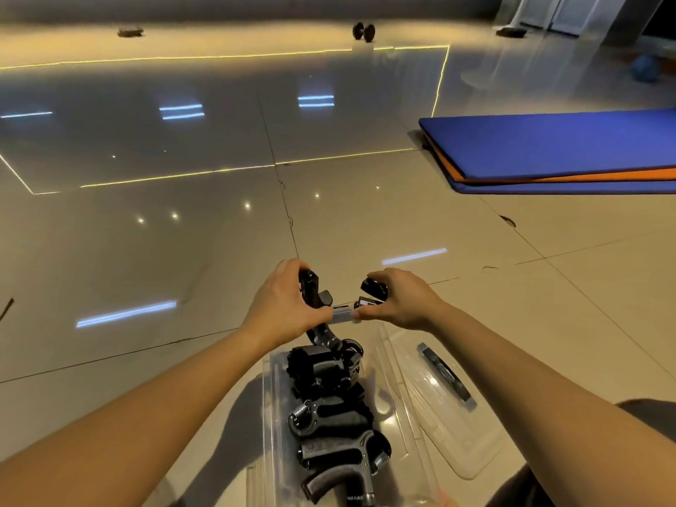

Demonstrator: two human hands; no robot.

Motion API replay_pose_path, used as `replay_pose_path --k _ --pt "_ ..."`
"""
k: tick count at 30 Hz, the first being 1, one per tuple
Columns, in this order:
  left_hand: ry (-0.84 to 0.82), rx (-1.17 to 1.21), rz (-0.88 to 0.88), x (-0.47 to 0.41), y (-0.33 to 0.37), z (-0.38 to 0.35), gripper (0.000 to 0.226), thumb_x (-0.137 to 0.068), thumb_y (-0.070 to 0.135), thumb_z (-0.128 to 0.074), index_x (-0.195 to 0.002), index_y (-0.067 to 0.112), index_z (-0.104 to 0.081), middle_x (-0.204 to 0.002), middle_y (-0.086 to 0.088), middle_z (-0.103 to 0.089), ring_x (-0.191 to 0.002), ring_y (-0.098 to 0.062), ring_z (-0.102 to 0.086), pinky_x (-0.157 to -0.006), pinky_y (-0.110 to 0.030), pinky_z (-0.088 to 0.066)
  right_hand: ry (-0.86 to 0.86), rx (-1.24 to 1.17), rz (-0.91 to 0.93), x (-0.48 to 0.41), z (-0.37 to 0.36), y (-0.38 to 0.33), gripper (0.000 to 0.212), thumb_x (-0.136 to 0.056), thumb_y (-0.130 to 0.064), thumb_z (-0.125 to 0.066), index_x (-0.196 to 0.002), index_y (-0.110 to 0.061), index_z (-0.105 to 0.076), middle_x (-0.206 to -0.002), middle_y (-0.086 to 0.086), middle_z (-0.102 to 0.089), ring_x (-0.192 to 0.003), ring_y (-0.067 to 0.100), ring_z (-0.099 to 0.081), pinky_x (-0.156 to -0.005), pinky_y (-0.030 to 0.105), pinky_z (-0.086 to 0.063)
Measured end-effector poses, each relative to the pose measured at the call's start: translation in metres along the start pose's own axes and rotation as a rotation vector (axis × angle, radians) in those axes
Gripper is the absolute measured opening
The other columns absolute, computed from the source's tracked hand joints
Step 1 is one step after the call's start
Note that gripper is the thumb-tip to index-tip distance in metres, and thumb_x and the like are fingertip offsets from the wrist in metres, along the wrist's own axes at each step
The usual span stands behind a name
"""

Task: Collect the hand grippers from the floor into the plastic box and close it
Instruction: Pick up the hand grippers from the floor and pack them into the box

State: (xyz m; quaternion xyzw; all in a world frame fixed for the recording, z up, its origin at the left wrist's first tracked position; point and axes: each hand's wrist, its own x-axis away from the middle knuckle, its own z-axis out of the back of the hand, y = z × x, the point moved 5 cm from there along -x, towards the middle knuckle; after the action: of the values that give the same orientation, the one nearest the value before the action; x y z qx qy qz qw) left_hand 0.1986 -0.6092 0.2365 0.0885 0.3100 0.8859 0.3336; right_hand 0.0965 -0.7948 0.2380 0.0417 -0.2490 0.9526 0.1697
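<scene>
1. The left hand [281, 300] curled round a black gripper [308, 287]; the right hand [400, 301] curled over another black handle [374, 287].
2. Just below, the clear plastic box [269, 397] held more grippers [329, 411] with coil springs showing.
3. The flat lid [450, 422] lay beside it on glossy tile [146, 250].

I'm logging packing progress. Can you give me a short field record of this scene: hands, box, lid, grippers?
left hand: grips a black gripper above the far end of the box
right hand: grips a second gripper
box state: clear, open
packed grippers: several, in the box
lid: off, on the floor right of the box
elsewhere: blue mats at right; dumbbell far off
</scene>
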Motion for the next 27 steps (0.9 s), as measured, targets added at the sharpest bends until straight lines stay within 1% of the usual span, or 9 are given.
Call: replay_pose_path --k 2,4,8,10,13,20,23,26,27 --pt "0.009 0.023 -0.010 -0.003 -0.004 0.005 0.083 -0.069 0.046 -0.081 -0.139 0.024 -0.043 -0.121 0.012 -0.047 -0.107 -0.013 -0.053 -0.090 -0.032 -0.052 -0.003 -0.031 0.015 -0.005 -0.001 -0.003 0.082 -0.074 -0.061 -0.080 -0.137 -0.013 -0.059 -0.130 0.003 -0.065 -0.114 0.021 -0.063 -0.094 0.036 -0.055" --pt "0.006 0.034 -0.030 -0.005 -0.006 0.009 0.086 -0.071 0.045 -0.081 -0.145 0.024 -0.042 -0.125 0.012 -0.047 -0.107 -0.011 -0.053 -0.091 -0.034 -0.054 0.002 -0.064 0.032 -0.010 -0.002 -0.006 0.087 -0.074 -0.059 -0.081 -0.142 -0.011 -0.054 -0.136 0.005 -0.063 -0.119 0.022 -0.061 -0.098 0.036 -0.053" --pt "0.050 0.104 0.015 -0.009 -0.010 0.019 0.076 -0.074 0.037 -0.083 -0.140 0.020 -0.049 -0.125 0.005 -0.053 -0.105 -0.011 -0.057 -0.088 -0.033 -0.056 0.003 -0.081 0.076 -0.016 -0.003 -0.016 0.093 -0.073 -0.060 -0.082 -0.146 -0.013 -0.050 -0.138 0.004 -0.061 -0.122 0.022 -0.060 -0.101 0.037 -0.052" --pt "0.081 0.155 0.080 -0.011 -0.012 0.024 0.074 -0.074 0.029 -0.085 -0.138 0.020 -0.049 -0.124 0.004 -0.054 -0.107 -0.012 -0.057 -0.083 -0.024 -0.052 -0.006 -0.072 0.093 -0.016 -0.005 -0.019 0.092 -0.071 -0.062 -0.082 -0.144 -0.015 -0.052 -0.134 0.002 -0.062 -0.119 0.021 -0.060 -0.100 0.038 -0.053" --pt "0.131 0.245 0.155 -0.012 -0.020 0.031 0.072 -0.076 0.021 -0.085 -0.138 0.019 -0.048 -0.121 0.006 -0.052 -0.109 -0.009 -0.052 -0.072 -0.012 -0.039 -0.019 -0.054 0.108 -0.015 -0.005 -0.022 0.090 -0.070 -0.066 -0.080 -0.141 -0.017 -0.054 -0.130 0.000 -0.062 -0.116 0.019 -0.060 -0.097 0.039 -0.054" --pt "0.269 0.410 0.183 -0.005 -0.024 0.042 0.071 -0.078 0.014 -0.084 -0.138 0.018 -0.047 -0.124 0.004 -0.052 -0.108 -0.009 -0.052 -0.068 -0.011 -0.040 -0.042 -0.094 0.137 -0.004 -0.005 -0.028 0.099 -0.072 -0.062 -0.081 -0.152 -0.019 -0.042 -0.144 0.003 -0.056 -0.127 0.019 -0.056 -0.106 0.036 -0.049" --pt "0.284 0.465 0.163 -0.003 -0.019 0.043 0.069 -0.078 0.011 -0.084 -0.137 0.017 -0.048 -0.121 0.006 -0.052 -0.106 -0.009 -0.053 -0.071 -0.010 -0.043 -0.051 -0.127 0.158 0.002 -0.005 -0.033 0.102 -0.073 -0.057 -0.083 -0.156 -0.024 -0.034 -0.144 0.004 -0.056 -0.128 0.022 -0.057 -0.107 0.037 -0.048" --pt "0.232 0.501 0.133 -0.002 -0.018 0.044 0.069 -0.077 0.012 -0.085 -0.136 0.019 -0.050 -0.121 0.004 -0.056 -0.107 -0.011 -0.056 -0.083 -0.019 -0.050 -0.082 -0.144 0.161 0.007 -0.002 -0.035 0.101 -0.072 -0.055 -0.084 -0.156 -0.029 -0.033 -0.136 0.005 -0.060 -0.121 0.022 -0.060 -0.106 0.041 -0.050" --pt "0.220 0.512 0.127 -0.003 -0.019 0.045 0.068 -0.077 0.013 -0.084 -0.135 0.020 -0.050 -0.122 0.003 -0.057 -0.108 -0.013 -0.057 -0.084 -0.020 -0.050 -0.107 -0.158 0.161 0.008 -0.003 -0.034 0.100 -0.072 -0.055 -0.085 -0.155 -0.030 -0.034 -0.132 0.004 -0.062 -0.118 0.021 -0.061 -0.105 0.043 -0.051"
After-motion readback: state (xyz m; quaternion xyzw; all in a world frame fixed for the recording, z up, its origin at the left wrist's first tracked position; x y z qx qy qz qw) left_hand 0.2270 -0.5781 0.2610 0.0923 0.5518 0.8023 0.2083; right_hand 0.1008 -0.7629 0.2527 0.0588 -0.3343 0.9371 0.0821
